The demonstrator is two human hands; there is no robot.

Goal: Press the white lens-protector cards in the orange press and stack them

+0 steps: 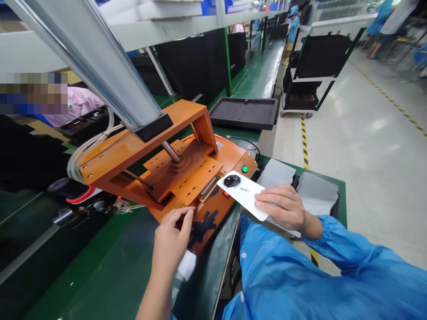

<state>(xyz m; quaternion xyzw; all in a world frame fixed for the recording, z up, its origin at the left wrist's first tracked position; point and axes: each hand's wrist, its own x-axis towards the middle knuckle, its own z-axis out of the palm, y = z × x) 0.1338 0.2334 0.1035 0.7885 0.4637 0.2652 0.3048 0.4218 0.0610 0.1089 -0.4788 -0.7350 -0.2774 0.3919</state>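
Observation:
My right hand (283,206) grips a white smartphone (247,195) by its lower end. The phone's back faces up, with a round black camera module at the far left end. It is held above the front right of an orange press (200,173). A flat piece with a pale edge (209,186) lies in the press, partly hidden under its upper plate. My left hand (173,233) is at the press's front edge, thumb and forefinger brought together in a pinch. Whether anything is between those fingertips cannot be made out. Black tape (203,226) marks the press base nearby.
Stacks of grey translucent sheets (316,193) lie to the right on the green bench. A green button (244,169) sits on the press. Behind it is a black tray (245,112). A cart (320,58) stands in the aisle. A person in pink (82,104) is at left.

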